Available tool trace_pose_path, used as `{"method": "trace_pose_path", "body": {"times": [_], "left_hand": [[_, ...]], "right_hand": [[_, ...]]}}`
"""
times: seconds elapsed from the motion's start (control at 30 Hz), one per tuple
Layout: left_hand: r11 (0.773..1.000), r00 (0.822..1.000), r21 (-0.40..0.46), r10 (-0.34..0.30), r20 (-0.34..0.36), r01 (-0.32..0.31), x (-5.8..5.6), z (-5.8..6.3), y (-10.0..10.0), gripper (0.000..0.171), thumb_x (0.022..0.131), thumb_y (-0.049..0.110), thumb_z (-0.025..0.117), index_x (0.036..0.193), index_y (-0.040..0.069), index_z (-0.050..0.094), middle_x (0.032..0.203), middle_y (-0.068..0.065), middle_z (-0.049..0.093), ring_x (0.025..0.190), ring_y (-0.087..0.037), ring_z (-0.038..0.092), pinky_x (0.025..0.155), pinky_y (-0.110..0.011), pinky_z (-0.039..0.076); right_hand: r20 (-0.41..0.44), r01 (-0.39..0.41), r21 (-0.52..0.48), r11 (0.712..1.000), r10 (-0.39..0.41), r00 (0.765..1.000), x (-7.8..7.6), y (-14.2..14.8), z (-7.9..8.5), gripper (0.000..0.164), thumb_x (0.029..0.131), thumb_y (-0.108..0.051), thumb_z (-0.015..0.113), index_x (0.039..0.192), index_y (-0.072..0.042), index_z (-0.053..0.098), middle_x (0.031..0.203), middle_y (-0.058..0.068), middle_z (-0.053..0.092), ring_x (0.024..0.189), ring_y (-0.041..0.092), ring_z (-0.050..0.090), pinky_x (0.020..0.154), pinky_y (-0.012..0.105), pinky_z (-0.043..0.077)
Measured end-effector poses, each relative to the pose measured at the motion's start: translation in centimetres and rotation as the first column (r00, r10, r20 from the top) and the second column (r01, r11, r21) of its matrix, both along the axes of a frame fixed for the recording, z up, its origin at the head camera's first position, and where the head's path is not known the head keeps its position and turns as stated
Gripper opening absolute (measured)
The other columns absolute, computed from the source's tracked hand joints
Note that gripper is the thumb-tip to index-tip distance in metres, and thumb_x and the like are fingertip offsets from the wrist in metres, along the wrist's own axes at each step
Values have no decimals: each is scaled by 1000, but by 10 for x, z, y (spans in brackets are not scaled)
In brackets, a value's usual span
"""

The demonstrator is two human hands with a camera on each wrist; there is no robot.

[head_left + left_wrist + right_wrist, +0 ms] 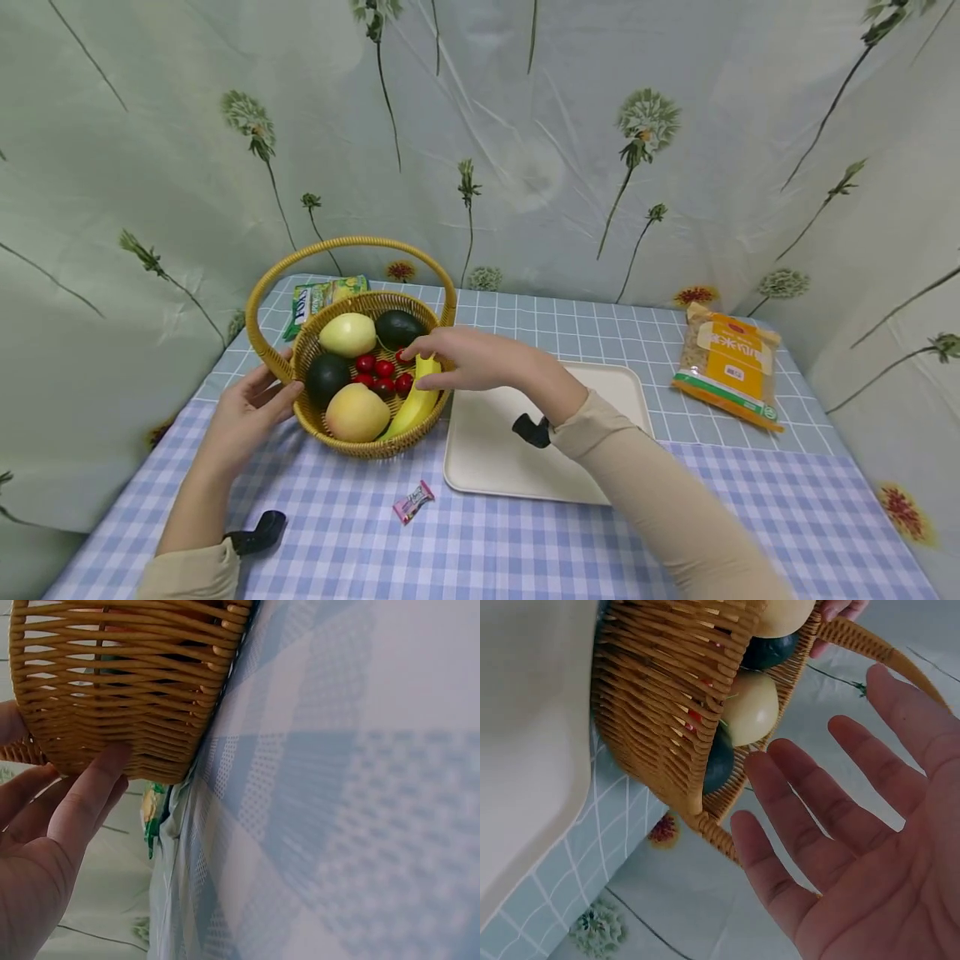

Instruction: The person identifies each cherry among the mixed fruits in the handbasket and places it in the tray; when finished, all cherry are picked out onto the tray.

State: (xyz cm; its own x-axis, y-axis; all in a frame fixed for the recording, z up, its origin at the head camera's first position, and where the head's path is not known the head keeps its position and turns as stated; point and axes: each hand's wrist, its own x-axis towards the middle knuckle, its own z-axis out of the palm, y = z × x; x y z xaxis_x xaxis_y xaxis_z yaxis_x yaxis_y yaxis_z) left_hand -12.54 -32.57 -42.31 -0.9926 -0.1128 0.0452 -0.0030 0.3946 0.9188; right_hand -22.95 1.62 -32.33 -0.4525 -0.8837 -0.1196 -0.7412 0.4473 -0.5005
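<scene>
Head: R hand (480,358), nearer, loosely parted at banana (415,406), long axis slanting from its fingertips back btwn the arms, contact unclear; L hand (251,408) touches basket (360,448), opp. side. Checked cloth (330,550) below; tray (487,450) under R arm. L wrist: fingers extended against basket. R wrist: fingers wide, nothing held.

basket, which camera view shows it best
The head view: it takes in the basket, its arched handle and the fruit inside. The left wrist view shows mainly its woven side, cropped; the right wrist view, part of it sideways.
</scene>
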Motion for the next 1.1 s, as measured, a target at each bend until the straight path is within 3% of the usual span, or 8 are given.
{"method": "trace_pose_path", "body": {"times": [0.2, 0.3, 0.4, 0.67, 0.83, 1.0, 1.1], "left_hand": [[996, 1000, 87, -7, 0, 6, -3, -2, -3, 70, 106, 22, 71, 165, 4, 38, 143, 10, 61, 112, 17, 61, 84, -15, 62], [992, 1000, 124, 1, -4, 0, -4, -2, -3, 70, 105, 21, 73, 164, 3, 40, 134, 20, 64, 111, 16, 63, 83, -15, 62], [987, 1000, 157, 19, 0, -19, -5, -1, -3, 69, 103, 20, 75, 162, 1, 43, 124, 26, 67, 108, 15, 66, 81, -16, 63], [984, 999, 170, 47, 8, -47, -5, 0, -2, 68, 102, 20, 77, 158, -2, 48, 118, 27, 68, 104, 13, 69, 79, -17, 64], [985, 998, 163, 54, -13, -51, -3, -2, -2, 64, 101, 18, 77, 156, -3, 51, 118, 26, 68, 105, 12, 69, 79, -18, 64], [985, 998, 163, 60, -33, -54, 1, -5, -4, 59, 102, 16, 76, 153, -2, 54, 117, 26, 70, 104, 11, 69, 78, -17, 64], [986, 997, 159, 65, -40, -57, 3, -7, -5, 56, 102, 17, 77, 152, 0, 56, 117, 25, 70, 104, 11, 69, 78, -17, 64]], "right_hand": [[37, -9, 83, 997, 6, 999, -14, -30, 1, 42, 107, -27, 70, 145, -10, 65, 135, 8, 72, 118, 23, 70, 100, 31, 58], [39, -20, 144, 989, 14, 999, -20, -44, 0, 41, 106, -27, 71, 143, -9, 67, 119, 7, 76, 100, 16, 68, 85, 25, 57], [27, -22, 193, 981, 17, 999, -24, -56, -1, 40, 105, -26, 73, 141, -9, 69, 109, 5, 76, 91, 12, 64, 79, 22, 53], [-2, -8, 231, 973, 9, 1000, -28, -75, 2, 39, 101, -20, 77, 138, -10, 71, 106, 6, 73, 89, 13, 61, 77, 21, 51], [29, 4, 266, 964, -13, 1000, -27, -82, 2, 35, 100, -21, 79, 134, -13, 73, 114, 1, 74, 101, 13, 65, 83, 21, 56], [-23, 57, 335, 941, -52, 998, -25, -87, -3, 32, 100, -23, 79, 131, -17, 74, 131, -2, 69, 121, 15, 59, 97, 26, 55], [-58, 94, 378, 921, -78, 995, -25, -90, -5, 28, 99, -22, 79, 127, -18, 75, 130, -2, 68, 121, 14, 55, 96, 27, 54]]}}
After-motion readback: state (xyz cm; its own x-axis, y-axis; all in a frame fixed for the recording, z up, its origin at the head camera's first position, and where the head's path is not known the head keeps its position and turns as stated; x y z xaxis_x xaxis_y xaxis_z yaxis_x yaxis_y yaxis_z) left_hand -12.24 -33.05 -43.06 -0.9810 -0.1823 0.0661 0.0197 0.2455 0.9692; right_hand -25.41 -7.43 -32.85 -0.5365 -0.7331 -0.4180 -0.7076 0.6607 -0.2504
